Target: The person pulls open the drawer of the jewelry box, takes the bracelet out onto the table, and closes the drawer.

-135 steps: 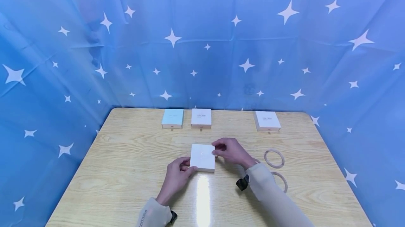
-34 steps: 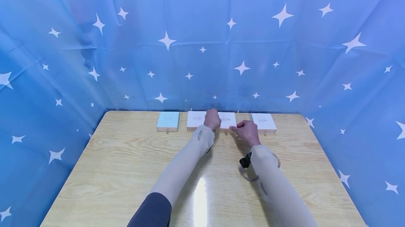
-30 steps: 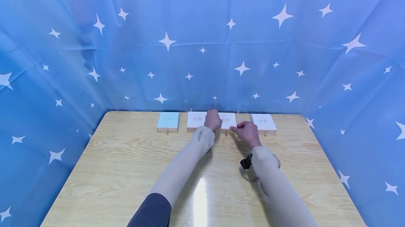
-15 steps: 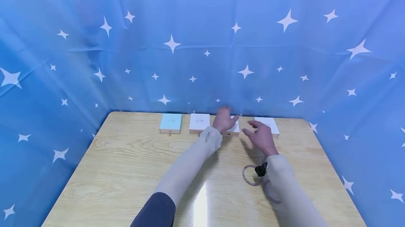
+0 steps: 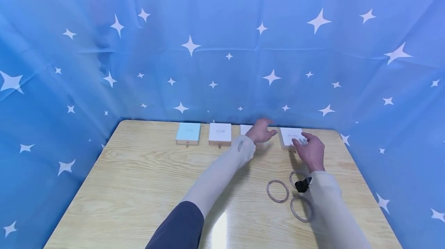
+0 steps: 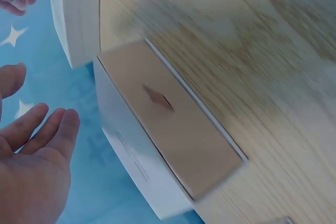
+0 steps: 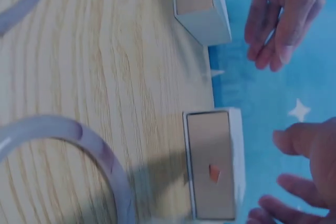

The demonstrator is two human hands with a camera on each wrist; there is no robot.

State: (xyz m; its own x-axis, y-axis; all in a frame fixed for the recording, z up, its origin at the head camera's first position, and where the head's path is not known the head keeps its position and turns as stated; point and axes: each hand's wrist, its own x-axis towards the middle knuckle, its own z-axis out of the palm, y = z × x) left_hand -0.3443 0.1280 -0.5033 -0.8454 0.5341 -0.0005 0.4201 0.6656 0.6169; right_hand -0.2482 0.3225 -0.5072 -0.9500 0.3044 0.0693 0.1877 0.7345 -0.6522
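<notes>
The rightmost white box [image 5: 287, 137] is sitting along the far edge of the bench [image 5: 139, 187], pretty near the far right corner. The left hand [image 5: 260, 130] and right hand [image 5: 311, 151] both have fingers loosely spread, gripping nothing. My guess: light, stiff card, kinda smooth, corners dent if you squeeze hard. I'd grab it by both side walls and skip the front tab [image 7: 214, 173], since that might slide a drawer out.
</notes>
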